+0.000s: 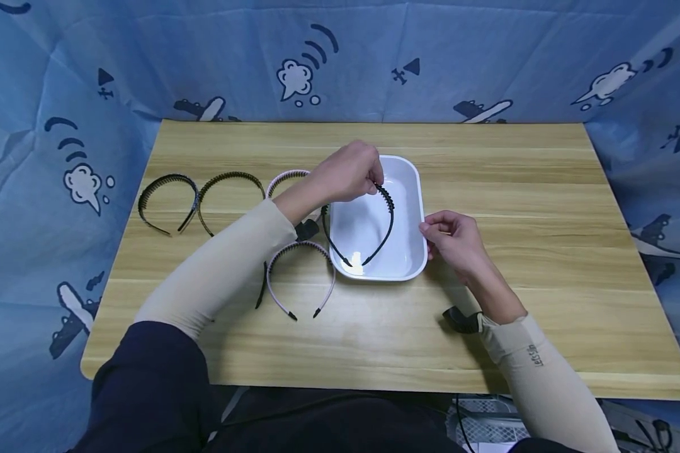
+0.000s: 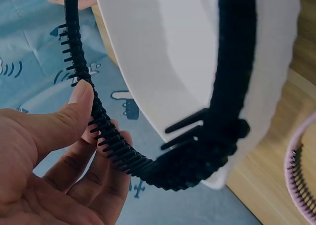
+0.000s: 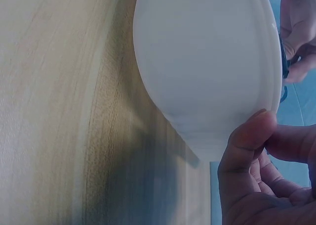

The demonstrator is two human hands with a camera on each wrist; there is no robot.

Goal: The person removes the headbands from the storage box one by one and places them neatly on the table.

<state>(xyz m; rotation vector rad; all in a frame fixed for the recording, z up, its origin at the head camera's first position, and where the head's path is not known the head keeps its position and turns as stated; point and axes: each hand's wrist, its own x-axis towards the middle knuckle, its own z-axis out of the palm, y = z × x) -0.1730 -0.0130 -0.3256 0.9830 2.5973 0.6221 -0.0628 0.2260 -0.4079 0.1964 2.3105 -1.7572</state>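
Note:
A black toothed headband [image 1: 391,204] hangs over the white plastic tray [image 1: 359,226], its two tips pointing toward the person. My left hand [image 1: 348,173] pinches its curved top; in the left wrist view, the thumb and fingers grip the toothed band. At the tray's right side, my right hand [image 1: 456,242] holds the rim between thumb and fingers, as the right wrist view also shows. A lilac headband [image 1: 334,277] with dark teeth lies just left of the tray. Another lilac one [image 1: 286,173] is partly hidden behind the left forearm.
Further left on the wooden table [image 1: 544,251] lie a brown headband [image 1: 232,175] and dark headbands [image 1: 172,177] close together. A black headband end [image 1: 262,292] shows beneath the left arm. A blue patterned cloth [image 1: 351,63] hangs behind the table.

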